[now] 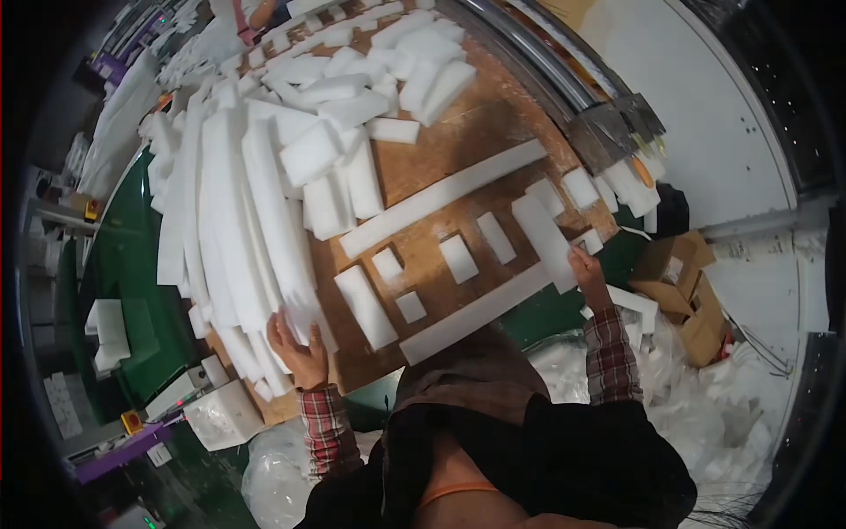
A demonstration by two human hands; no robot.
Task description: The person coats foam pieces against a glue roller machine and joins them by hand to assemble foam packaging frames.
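My right hand [589, 275] is closed on the near end of a white foam block [541, 236] at the right of the wooden board. That block lies across the end of a long foam strip [476, 313] along the board's near edge. My left hand [300, 353] has its fingers spread at the near ends of long white foam strips [231, 203]; whether it presses on one I cannot tell. Between the hands lie a foam bar [366, 309], a small foam square [411, 307] and several other short pieces. Another long foam strip [445, 196] runs behind them.
A heap of loose foam pieces [352, 93] covers the far part of the wooden board [493, 115]. Metal rollers [546, 57] run along the far right. Cardboard boxes [674, 282] and clear plastic bags [696, 397] are at the right. Another person's arm [262, 13] shows at the top.
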